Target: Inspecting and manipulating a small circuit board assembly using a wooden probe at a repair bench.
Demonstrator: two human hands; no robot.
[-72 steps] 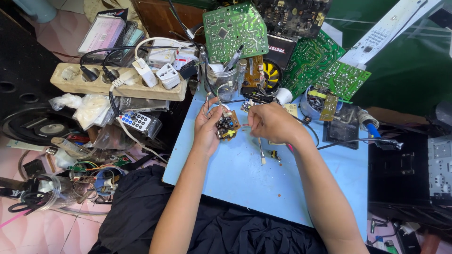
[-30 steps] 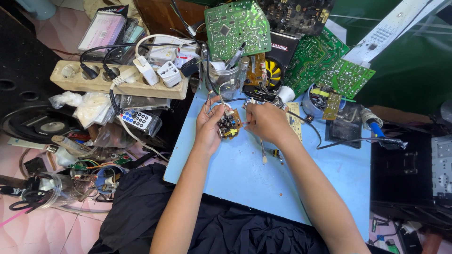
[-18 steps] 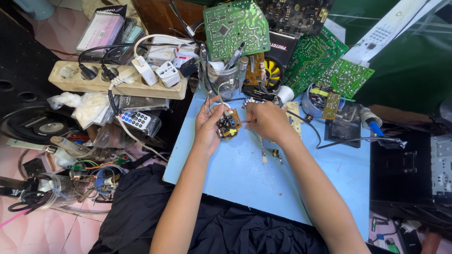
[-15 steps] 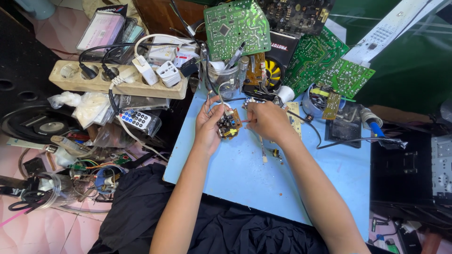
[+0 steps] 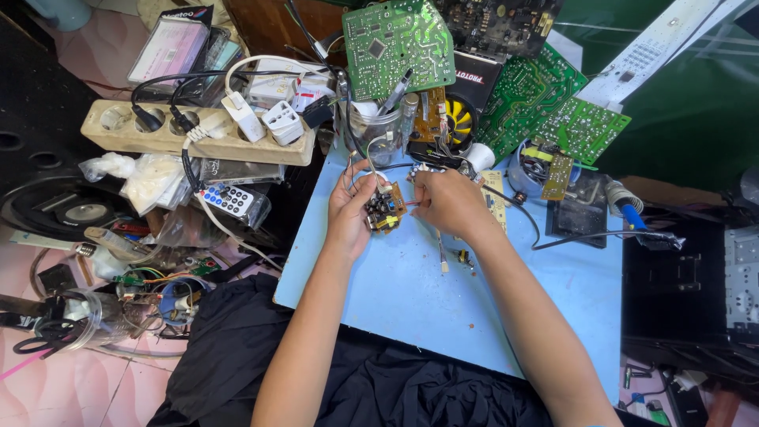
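Observation:
My left hand (image 5: 352, 209) holds a small brown circuit board (image 5: 385, 210) with black and blue parts on it, just above the light blue work mat (image 5: 411, 292). My right hand (image 5: 447, 202) touches the board's right edge, fingers pinched on a thin red wire there. Wires run up from the board toward a clear jar (image 5: 378, 136). A small screwdriver (image 5: 443, 253) lies on the mat below my right hand.
Green circuit boards (image 5: 399, 43) lean at the back. A beige power strip (image 5: 198, 134) with plugs and a small remote (image 5: 229, 202) sit to the left. A soldering iron (image 5: 628, 209) rests right, beside a black device (image 5: 692, 285). Cable clutter fills the floor at left.
Both hands stay on the small board; my right hand has shifted slightly and keeps working at the board's right edge. Nothing else has moved.

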